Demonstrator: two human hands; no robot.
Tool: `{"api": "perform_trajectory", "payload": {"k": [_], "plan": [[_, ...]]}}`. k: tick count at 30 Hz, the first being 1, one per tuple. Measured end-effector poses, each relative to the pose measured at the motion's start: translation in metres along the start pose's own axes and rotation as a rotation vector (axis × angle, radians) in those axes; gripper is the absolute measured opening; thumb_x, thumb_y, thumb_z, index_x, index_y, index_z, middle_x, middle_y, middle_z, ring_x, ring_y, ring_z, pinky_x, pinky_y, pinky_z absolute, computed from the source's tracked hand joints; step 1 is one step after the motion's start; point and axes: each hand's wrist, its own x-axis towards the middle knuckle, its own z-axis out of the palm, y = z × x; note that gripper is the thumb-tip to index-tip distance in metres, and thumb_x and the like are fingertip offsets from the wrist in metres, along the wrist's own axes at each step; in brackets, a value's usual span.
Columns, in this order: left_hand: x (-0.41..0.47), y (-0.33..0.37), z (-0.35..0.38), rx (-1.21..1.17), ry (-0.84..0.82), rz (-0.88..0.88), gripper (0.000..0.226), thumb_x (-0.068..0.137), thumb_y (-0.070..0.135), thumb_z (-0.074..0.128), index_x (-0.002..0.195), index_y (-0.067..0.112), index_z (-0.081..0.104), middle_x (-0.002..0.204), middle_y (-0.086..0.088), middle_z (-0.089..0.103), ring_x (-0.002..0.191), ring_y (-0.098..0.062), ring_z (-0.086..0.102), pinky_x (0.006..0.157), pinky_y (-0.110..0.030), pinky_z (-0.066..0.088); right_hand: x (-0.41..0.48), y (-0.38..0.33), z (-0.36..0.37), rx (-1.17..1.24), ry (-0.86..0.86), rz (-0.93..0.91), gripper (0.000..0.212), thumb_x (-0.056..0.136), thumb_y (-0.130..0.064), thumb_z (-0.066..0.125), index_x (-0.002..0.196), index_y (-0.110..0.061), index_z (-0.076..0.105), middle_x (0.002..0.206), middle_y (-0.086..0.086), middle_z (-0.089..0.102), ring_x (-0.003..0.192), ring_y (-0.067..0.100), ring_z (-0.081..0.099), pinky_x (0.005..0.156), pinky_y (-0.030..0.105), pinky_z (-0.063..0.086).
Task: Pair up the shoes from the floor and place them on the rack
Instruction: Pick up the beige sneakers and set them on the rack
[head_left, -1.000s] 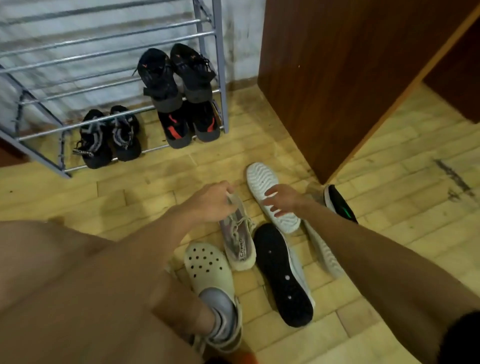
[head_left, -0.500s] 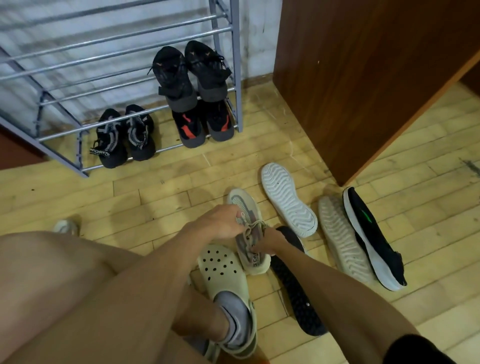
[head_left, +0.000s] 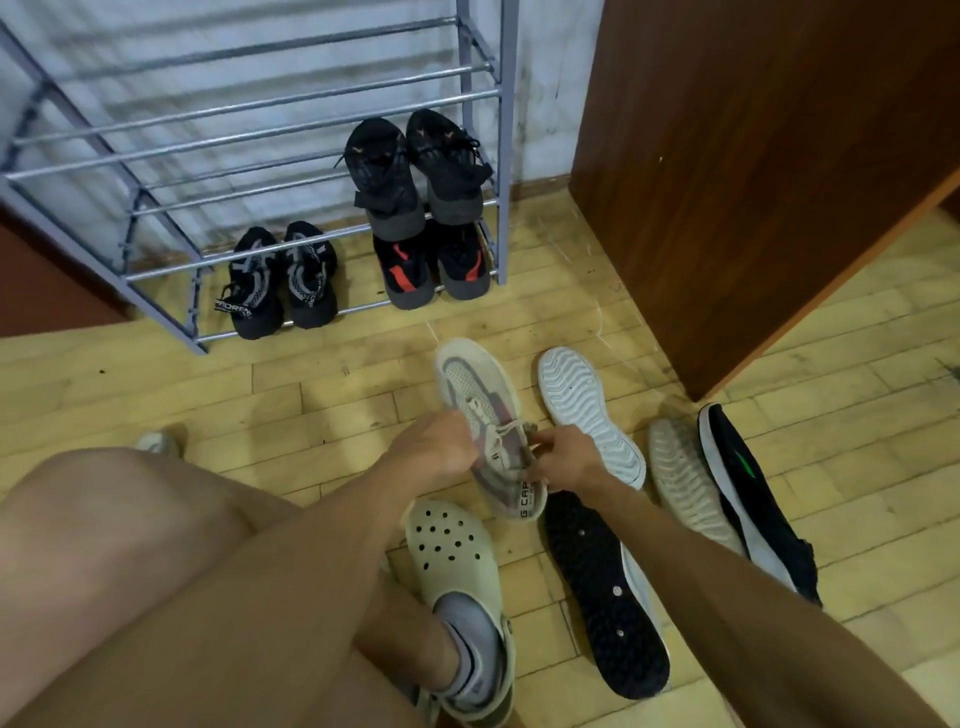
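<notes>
Lengthwise toward rack, toe foremost: grey sneaker, left hand and right hand gripping its midfoot.

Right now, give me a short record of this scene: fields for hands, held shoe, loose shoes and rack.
Hands: left hand and right hand both grip one shoe
Held shoe: beige-and-grey knit sneaker, laces up
Loose shoes: white-soled shoe, beige-soled shoe, black-soled shoe, all sole up; black trainer with green mark, on its side
Rack: grey metal rack holds three pairs of black shoes
</notes>
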Motion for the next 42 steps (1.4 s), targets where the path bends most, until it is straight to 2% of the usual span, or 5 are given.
{"api": "perform_trajectory", "payload": {"k": [9,12,21,29,42], "plan": [[-0.060,0.014,-0.095,-0.814,0.265,0.050,0.041,0.081,0.014,0.073,0.116,0.011,0.053,0.108,-0.010,0.065,0.090,-0.026,0.065,0.075,-0.038,0.055,-0.070,-0.150,-0.076,0.371,-0.029,-0.360,0.037,0.079,-0.002,0.073,0.115,-0.009,0.069,0.096,0.004,0.073,0.073,0.013,0.068,0.062,0.025,0.058],[-0.088,0.009,-0.140,-0.875,0.370,0.141,0.046,0.078,0.006,0.075,0.120,0.007,0.056,0.103,-0.013,0.069,0.068,-0.020,0.064,0.055,-0.032,0.056,-0.102,-0.199,-0.090,0.352,0.049,-0.508,0.037,0.078,-0.003,0.075,0.114,-0.010,0.070,0.094,-0.002,0.072,0.068,0.000,0.068,0.060,0.020,0.059],[-0.173,-0.059,-0.230,-1.075,0.676,0.240,0.048,0.078,0.000,0.074,0.119,0.011,0.052,0.101,-0.014,0.067,0.081,-0.030,0.066,0.057,-0.036,0.057,-0.162,-0.347,-0.051,0.080,0.065,-0.683,0.040,0.076,-0.025,0.080,0.112,-0.027,0.064,0.091,-0.003,0.072,0.072,0.009,0.068,0.059,0.027,0.057],[-0.208,-0.195,-0.232,-1.264,0.916,0.097,0.034,0.074,0.002,0.077,0.102,0.014,0.063,0.085,-0.006,0.069,0.066,-0.019,0.065,0.052,-0.028,0.058,-0.169,-0.431,0.092,-0.052,-0.058,-0.663,0.021,0.076,-0.010,0.076,0.094,-0.017,0.066,0.098,0.013,0.075,0.083,0.029,0.074,0.071,0.049,0.061],[-0.162,-0.406,-0.119,-1.392,0.659,-0.347,0.020,0.093,0.015,0.056,0.109,0.005,0.062,0.096,-0.009,0.063,0.082,-0.024,0.062,0.077,-0.033,0.053,-0.087,-0.387,0.276,-0.190,-0.267,-0.319,0.028,0.076,-0.008,0.075,0.103,-0.008,0.069,0.094,0.008,0.072,0.071,0.020,0.069,0.061,0.033,0.060]]}}
